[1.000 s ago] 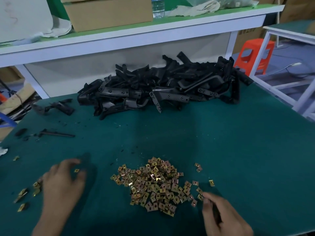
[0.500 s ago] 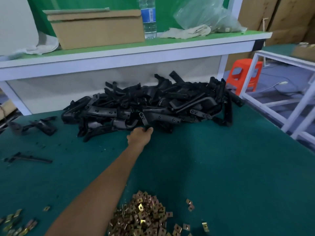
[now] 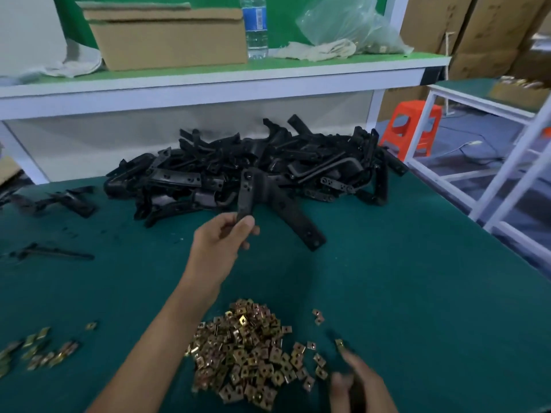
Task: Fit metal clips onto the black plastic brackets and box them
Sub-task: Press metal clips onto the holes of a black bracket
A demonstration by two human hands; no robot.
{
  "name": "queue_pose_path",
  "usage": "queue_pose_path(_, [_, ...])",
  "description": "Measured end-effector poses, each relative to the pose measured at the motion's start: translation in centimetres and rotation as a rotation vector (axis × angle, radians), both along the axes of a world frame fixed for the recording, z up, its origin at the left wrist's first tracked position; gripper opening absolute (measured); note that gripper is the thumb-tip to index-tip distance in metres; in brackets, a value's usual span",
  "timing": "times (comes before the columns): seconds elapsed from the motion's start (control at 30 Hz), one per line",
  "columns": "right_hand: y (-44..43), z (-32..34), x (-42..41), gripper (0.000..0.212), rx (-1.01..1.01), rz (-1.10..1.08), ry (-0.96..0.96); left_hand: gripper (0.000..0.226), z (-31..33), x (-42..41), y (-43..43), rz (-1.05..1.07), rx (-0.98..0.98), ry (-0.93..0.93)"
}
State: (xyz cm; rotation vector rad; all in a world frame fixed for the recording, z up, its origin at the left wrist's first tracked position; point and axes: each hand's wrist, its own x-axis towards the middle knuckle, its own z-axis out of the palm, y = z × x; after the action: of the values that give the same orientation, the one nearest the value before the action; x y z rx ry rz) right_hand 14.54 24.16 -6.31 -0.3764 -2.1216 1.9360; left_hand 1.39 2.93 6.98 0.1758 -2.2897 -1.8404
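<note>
Bracket (image 3: 268, 201) pinched in left hand (image 3: 222, 236), clear of pile (image 3: 253, 168).

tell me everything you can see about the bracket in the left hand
The bracket is matte black, plastic by its look, and forked: two flat arms meet at a raised joint. One arm runs down to the left hand, which pinches its end between thumb and fingers; the other, longer arm slants down to the right. Small holes dot both arms. It is held in front of the bracket pile; whether it touches the pile or the green mat cannot be told. No clip shows on it.
</note>
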Motion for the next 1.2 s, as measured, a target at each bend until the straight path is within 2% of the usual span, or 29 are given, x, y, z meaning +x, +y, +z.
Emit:
queue_pose_path(0.07, [-0.4,0.7,0.5,0.062,0.048,-0.05,0.086,0.016,0.2,5.5,0.2,-0.025,-0.005,0.019])
queue_pose_path(0.1, [-0.1,0.6,1.0,0.059,0.087,-0.119,0.147,0.015,0.0,8.0,0.5,-0.034,-0.013,0.017])
queue_pose_path(0.2, [0.0,1.9,2.2,0.084,0.221,-0.097,0.156,0.009,-1.2,13.2,2.1,-0.104,-0.02,-0.021])
queue_pose_path(0.27, [-0.2,2.4,2.3,0.088,0.283,-0.036,0.116,0.007,-1.9,15.0,3.3,-0.194,0.004,-0.047])
queue_pose_path(0.3, [-0.3,2.6,2.3,0.081,0.268,-0.03,0.115,0.009,-2.2,15.4,3.8,-0.231,0.019,-0.044])
queue_pose_path(0.37, [0.0,2.0,2.1,0.053,0.237,-0.14,0.115,0.016,-2.3,15.4,4.4,-0.288,0.031,-0.038])
queue_pose_path(0.43, [0.5,2.1,1.8,0.039,0.163,-0.26,0.095,0.034,-2.4,14.4,5.1,-0.33,-0.034,-0.051])
queue_pose_path(0.5, [1.2,2.4,1.7,0.03,0.036,-0.332,0.039,0.041,-3.2,12.8,6.1,-0.297,-0.197,-0.054])
queue_pose_path(0.6, [1.8,2.5,1.6,0.017,-0.012,-0.315,0.001,0.032,-5.5,10.5,8.4,-0.275,-0.757,0.166])
queue_pose_path(0.63, [1.8,2.4,1.6,0.018,-0.007,-0.305,0.011,0.035,-6.4,10.0,9.2,-0.299,-0.889,0.202])
queue_pose_path(0.73, [1.8,2.7,1.8,0.02,-0.001,-0.289,0.047,0.036,-8.7,9.1,10.8,-0.367,-1.083,0.173])
queue_pose_path(0.8, [1.6,2.8,1.8,0.026,-0.022,-0.288,0.062,0.03,-9.3,8.9,11.1,-0.359,-1.066,0.165])
queue_pose_path(0.87, [1.4,3.1,1.9,0.041,-0.062,-0.277,0.068,0.021,-9.5,8.7,11.1,-0.34,-0.983,0.172])
queue_pose_path(0.97, [1.5,3.1,1.9,0.049,-0.095,-0.238,0.068,0.007,-8.9,8.8,10.6,-0.315,-0.795,0.14])
queue_pose_path(1.07, [1.7,2.8,2.0,0.043,-0.064,-0.191,0.073,0.003,-7.4,9.1,9.3,-0.265,-0.506,0.018])
queue_pose_path(1.2, [1.6,3.3,2.0,0.02,-0.035,-0.058,0.074,0.011,-5.3,9.9,5.8,-0.224,-0.233,-0.025])
